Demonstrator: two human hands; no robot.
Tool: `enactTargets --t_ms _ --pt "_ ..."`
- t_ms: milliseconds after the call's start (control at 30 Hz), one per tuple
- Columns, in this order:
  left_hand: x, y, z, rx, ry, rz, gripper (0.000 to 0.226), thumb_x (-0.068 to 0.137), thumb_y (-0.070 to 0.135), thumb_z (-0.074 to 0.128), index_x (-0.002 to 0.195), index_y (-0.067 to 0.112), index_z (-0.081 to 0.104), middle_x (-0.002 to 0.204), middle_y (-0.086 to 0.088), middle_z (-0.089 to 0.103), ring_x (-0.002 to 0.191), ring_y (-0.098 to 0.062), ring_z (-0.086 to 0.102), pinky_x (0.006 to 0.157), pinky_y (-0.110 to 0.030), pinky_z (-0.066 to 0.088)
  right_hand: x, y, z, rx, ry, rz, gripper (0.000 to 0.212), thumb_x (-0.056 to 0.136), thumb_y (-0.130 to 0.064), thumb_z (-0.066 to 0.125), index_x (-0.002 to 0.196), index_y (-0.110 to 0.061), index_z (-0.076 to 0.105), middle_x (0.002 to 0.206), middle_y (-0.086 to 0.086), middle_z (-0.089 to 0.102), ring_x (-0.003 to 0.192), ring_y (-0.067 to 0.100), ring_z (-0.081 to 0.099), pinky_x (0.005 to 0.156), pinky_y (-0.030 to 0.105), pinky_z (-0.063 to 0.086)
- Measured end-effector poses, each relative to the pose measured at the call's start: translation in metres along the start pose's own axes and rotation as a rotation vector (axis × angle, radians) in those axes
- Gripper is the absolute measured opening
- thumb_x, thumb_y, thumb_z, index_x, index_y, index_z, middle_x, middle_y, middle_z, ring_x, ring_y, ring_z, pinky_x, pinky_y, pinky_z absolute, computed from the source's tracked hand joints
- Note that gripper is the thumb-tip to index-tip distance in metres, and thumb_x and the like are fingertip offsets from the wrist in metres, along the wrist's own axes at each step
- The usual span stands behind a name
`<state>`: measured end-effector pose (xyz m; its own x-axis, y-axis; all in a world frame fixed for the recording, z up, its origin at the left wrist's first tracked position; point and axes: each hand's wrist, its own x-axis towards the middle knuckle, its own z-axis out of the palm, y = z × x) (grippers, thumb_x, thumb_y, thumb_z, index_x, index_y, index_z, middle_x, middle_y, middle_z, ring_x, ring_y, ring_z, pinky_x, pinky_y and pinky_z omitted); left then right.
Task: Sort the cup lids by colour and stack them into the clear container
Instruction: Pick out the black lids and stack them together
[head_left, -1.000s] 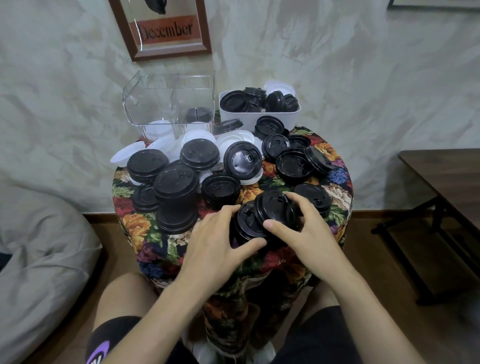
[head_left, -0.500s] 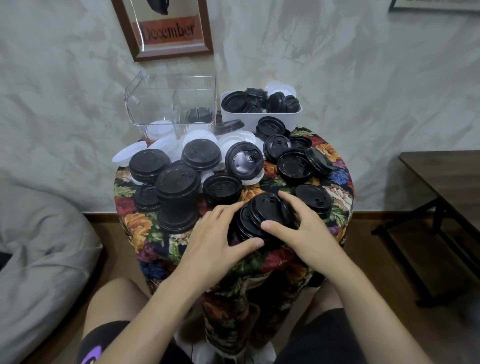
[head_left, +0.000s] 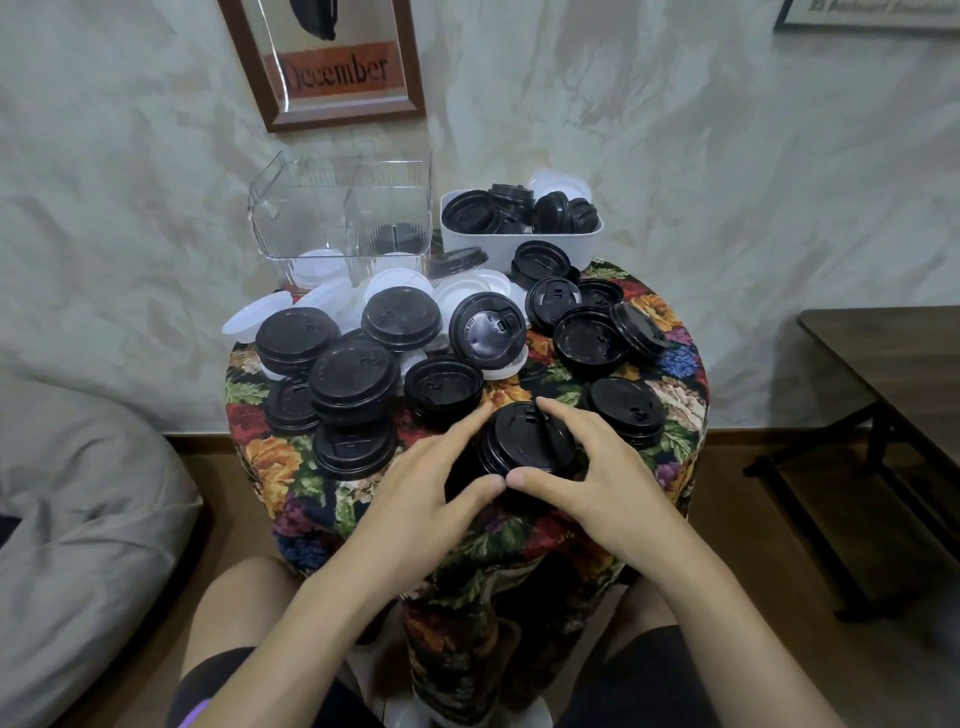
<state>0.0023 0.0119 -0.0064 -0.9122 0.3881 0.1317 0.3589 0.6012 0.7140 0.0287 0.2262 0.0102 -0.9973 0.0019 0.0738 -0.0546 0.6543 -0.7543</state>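
Note:
A short stack of black lids (head_left: 524, 439) stands near the front of the round table. My left hand (head_left: 431, 483) and my right hand (head_left: 602, 467) curl round it from either side, thumbs nearly meeting in front. Several more black lids and stacks (head_left: 353, 382) are spread over the table, with white lids (head_left: 467, 288) behind them. The clear container (head_left: 340, 208) stands at the back left with white lids and a few black lids seen through its walls.
A white tub (head_left: 519, 244) at the back right holds several black lids and a white one. The table wears a flowered cloth (head_left: 291, 467). A grey cushion (head_left: 78, 519) lies at left, a dark wooden table (head_left: 893, 374) at right.
The black lid that leaned on its neighbour now sits squarely on top, forming one stack. Both hands have closed in around it, thumbs coming together.

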Motion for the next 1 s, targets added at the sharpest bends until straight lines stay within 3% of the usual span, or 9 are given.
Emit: enactTargets --t_ms 100,300,533,700,867,1000 --pt "0.005 0.0 -0.003 -0.085 0.009 0.054 0.057 0.104 0.03 0.057 0.155 0.045 0.037 0.158 0.03 0.035 0.146 0.012 0.027 0.124 -0.036 0.029 0.0 -0.001 0.0 -0.006 0.001 0.002 0.088 0.078 -0.066 0.076 0.154 -0.043 0.038 0.147 -0.024 0.043 0.137 -0.001 0.04 0.113 0.03 0.037" --pt "0.008 -0.001 0.001 -0.074 0.029 0.046 0.055 0.098 0.055 0.056 0.151 0.054 0.039 0.151 0.03 0.047 0.142 0.008 0.038 0.118 -0.037 0.036 -0.001 -0.002 -0.001 -0.025 -0.014 -0.002 0.091 0.077 -0.069 0.075 0.155 -0.045 0.034 0.149 -0.025 0.04 0.138 -0.001 0.039 0.114 0.031 0.038" --pt "0.008 -0.004 0.002 -0.03 0.017 0.046 0.056 0.099 0.057 0.053 0.152 0.053 0.034 0.146 0.028 0.052 0.137 0.006 0.043 0.114 -0.035 0.039 0.002 -0.002 -0.013 -0.065 -0.117 -0.001 0.093 0.079 -0.071 0.071 0.157 -0.046 0.026 0.148 -0.031 0.034 0.138 -0.005 0.035 0.117 0.034 0.035" --pt "0.007 -0.005 0.001 0.018 -0.013 0.054 0.071 0.093 0.055 0.065 0.153 0.056 0.028 0.134 0.045 0.039 0.123 0.029 0.031 0.104 -0.003 0.027 0.002 -0.004 -0.013 -0.065 -0.087 0.02 0.087 0.081 -0.065 0.075 0.154 -0.044 0.033 0.146 -0.03 0.038 0.133 -0.004 0.037 0.11 0.029 0.037" --pt "0.008 -0.008 0.003 0.0 0.008 0.045 0.077 0.09 0.055 0.068 0.154 0.058 0.024 0.147 0.026 0.049 0.137 0.005 0.041 0.112 -0.027 0.037 -0.002 -0.001 -0.008 -0.031 -0.044 0.047 0.088 0.077 -0.071 0.072 0.152 -0.045 0.033 0.153 -0.023 0.042 0.14 0.002 0.038 0.113 0.037 0.039" --pt "0.009 -0.01 0.005 -0.012 0.016 0.055 0.081 0.088 0.057 0.069 0.154 0.057 0.024 0.149 0.027 0.048 0.139 0.004 0.042 0.114 -0.031 0.038 -0.002 -0.002 -0.008 0.061 0.045 0.094 0.084 0.077 -0.072 0.073 0.148 -0.044 0.039 0.145 -0.024 0.046 0.134 0.003 0.045 0.111 0.037 0.042"
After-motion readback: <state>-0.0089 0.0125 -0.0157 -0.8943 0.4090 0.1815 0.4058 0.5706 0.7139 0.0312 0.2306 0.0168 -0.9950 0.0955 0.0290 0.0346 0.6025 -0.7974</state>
